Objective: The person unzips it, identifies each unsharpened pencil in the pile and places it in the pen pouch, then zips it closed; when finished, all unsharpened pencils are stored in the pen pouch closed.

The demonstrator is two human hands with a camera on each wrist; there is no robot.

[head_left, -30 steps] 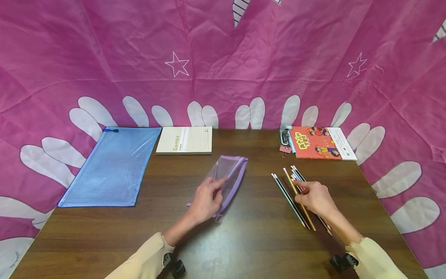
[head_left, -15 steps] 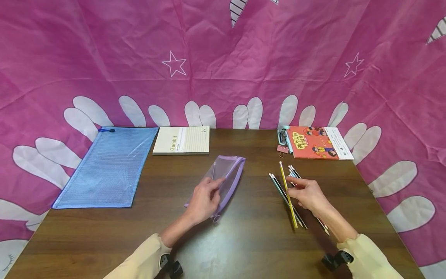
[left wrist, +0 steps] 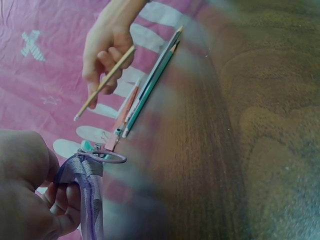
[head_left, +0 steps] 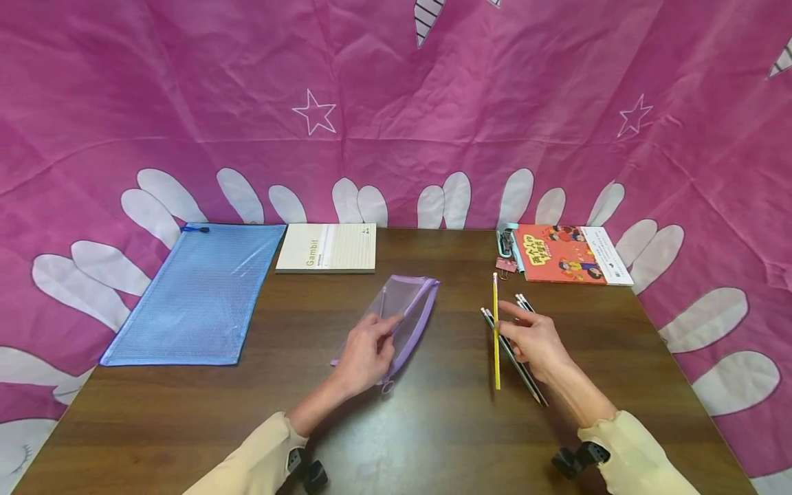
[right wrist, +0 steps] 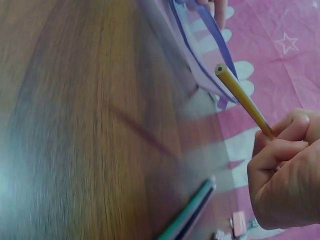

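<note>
A see-through purple mesh pencil pouch (head_left: 408,317) lies at the middle of the brown table (head_left: 433,426). My left hand (head_left: 365,357) grips its near end by the zipper (left wrist: 102,157). My right hand (head_left: 533,338) pinches a yellow pencil (head_left: 496,330) and holds it lifted above the table, to the right of the pouch. In the right wrist view the yellow pencil (right wrist: 243,100) points toward the pouch (right wrist: 197,60). Several other pencils (head_left: 516,347) lie on the table under and beside my right hand.
A blue mesh zip folder (head_left: 198,295) lies at the far left. A cream notepad (head_left: 326,249) sits at the back middle. A red picture book (head_left: 569,254) with binder clips (head_left: 506,256) beside it sits at the back right. A pink cloth (head_left: 396,103) hangs behind.
My right hand has lifted the yellow pencil off the pile and moved left with it toward the pouch. The left hand stays on the pouch.
</note>
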